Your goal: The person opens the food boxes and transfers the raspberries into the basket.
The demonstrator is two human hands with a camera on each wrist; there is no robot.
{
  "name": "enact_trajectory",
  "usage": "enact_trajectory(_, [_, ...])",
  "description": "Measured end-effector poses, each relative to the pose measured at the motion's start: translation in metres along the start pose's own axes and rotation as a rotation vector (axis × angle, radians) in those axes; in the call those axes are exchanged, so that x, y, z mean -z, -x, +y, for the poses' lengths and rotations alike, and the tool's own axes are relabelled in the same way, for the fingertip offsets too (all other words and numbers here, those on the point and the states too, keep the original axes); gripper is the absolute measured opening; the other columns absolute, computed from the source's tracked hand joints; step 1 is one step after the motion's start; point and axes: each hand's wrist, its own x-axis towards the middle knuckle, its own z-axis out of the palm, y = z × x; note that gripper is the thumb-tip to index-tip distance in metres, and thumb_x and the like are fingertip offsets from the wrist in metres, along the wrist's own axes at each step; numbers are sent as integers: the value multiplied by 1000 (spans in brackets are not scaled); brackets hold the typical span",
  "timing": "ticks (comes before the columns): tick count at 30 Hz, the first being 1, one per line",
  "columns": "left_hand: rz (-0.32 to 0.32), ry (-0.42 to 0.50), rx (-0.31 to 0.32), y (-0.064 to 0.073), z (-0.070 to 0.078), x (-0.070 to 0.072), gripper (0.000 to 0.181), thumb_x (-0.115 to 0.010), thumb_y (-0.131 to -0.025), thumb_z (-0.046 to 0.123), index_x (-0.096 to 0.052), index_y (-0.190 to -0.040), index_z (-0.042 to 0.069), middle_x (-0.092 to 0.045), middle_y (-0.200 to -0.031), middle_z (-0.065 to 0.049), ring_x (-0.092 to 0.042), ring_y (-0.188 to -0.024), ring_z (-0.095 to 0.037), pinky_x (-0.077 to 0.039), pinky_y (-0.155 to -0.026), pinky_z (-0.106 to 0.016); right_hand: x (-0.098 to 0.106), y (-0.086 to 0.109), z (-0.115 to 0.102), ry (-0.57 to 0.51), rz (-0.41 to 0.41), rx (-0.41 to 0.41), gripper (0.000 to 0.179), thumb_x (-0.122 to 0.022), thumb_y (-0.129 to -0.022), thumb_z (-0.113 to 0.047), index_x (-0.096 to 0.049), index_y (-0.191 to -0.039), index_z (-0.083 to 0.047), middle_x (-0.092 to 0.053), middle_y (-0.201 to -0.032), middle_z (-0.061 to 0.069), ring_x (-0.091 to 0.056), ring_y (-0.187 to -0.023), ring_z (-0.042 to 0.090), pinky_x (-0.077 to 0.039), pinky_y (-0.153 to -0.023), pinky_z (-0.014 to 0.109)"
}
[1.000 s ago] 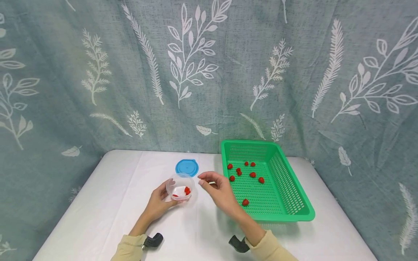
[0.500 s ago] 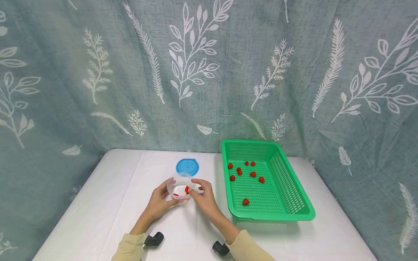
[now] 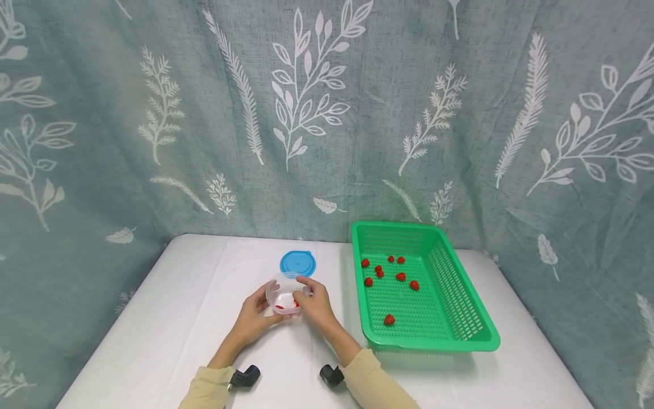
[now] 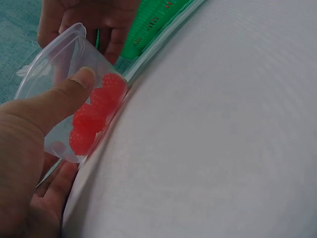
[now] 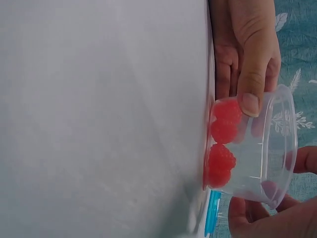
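A clear plastic tub [image 3: 286, 289] stands on the white table in front of a round blue lid [image 3: 298, 263]. My left hand [image 3: 254, 319] grips the tub from the left, its thumb [image 4: 79, 82] flat on the side wall. Several red raspberries [image 5: 223, 163] show through the wall, lying at the tub's bottom. Over the right rim reaches my right hand [image 3: 318, 307], thumb dipped into the opening. In the right wrist view, its fingers [image 5: 302, 159] are spread about the rim and no berry shows between them.
To the right stands a green slotted basket [image 3: 434, 335] with several raspberries [image 3: 401, 277] scattered on its floor. A patterned grey-green curtain [image 3: 245, 142] hangs behind the table [image 3: 168, 318]. Dark wrist cameras [image 3: 332, 376] sit below both hands.
My right hand has moved left from beside the basket to the tub, and its thumb now dips inside the rim. The left hand keeps its grip on the tub.
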Motion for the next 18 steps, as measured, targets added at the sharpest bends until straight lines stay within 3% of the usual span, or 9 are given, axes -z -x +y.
enact_trajectory(4, [0, 3, -5, 1, 0, 0, 91, -90, -75, 10, -42, -152, 0, -51, -151, -20, -48, -141, -35, -41, -116, -44, 2, -3, 1, 79, -9, 46, 44, -61, -80, 2, -68, -124, 8, -65, -130, 23, -59, -124, 40, -51, -105, 54])
enact_trajectory(11, [-9, 15, -11, 0, 0, 0, 91, -90, -75, 10, -42, -152, 0, -51, -151, -20, -48, -141, -36, -41, -115, -45, 5, -11, 3, 268, -31, 147, 28, -70, -77, 9, -72, -105, 11, -73, -110, 23, -67, -110, 39, -57, -97, 53])
enact_trajectory(14, [-11, 6, -18, 0, 0, 1, 91, -90, -76, 9, -42, -152, -2, -51, -151, -21, -48, -141, -36, -41, -115, -44, 7, -16, -2, 351, -63, 150, 22, -74, -76, 7, -73, -97, 12, -73, -103, 24, -69, -102, 36, -59, -91, 51])
enact_trajectory(18, [-16, 0, -19, 0, 0, 1, 91, -89, -76, 8, -40, -152, -2, -50, -151, -22, -48, -141, -37, -41, -116, -43, 9, -21, -11, 463, -122, 87, 16, -76, -78, 5, -71, -92, 11, -71, -92, 21, -66, -88, 30, -61, -78, 43])
